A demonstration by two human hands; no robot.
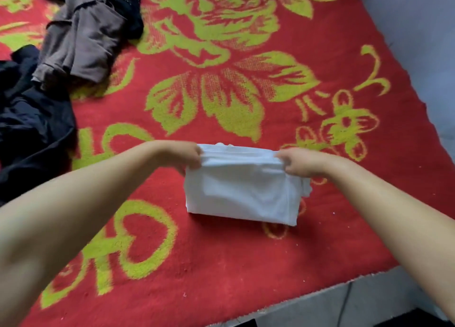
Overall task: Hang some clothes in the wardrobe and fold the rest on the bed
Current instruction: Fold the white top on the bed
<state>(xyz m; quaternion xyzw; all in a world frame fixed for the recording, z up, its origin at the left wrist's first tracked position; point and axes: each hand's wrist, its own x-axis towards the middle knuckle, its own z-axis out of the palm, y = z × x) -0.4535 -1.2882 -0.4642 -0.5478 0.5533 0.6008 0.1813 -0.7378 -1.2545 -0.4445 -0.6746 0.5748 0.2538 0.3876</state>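
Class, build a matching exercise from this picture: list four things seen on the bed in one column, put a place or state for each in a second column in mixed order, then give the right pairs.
Column one:
1. white garment
2. brown garment
3. black clothes
4. blanket

Column two:
A. red with green flowers, spread over the bed
B. crumpled at the far left, unfolded
C. folded into a rectangle, gripped at both top corners by the left hand and right hand
D. heaped at the left edge, nearer than the brown one

Pairs: 1-C, 2-B, 3-D, 4-A
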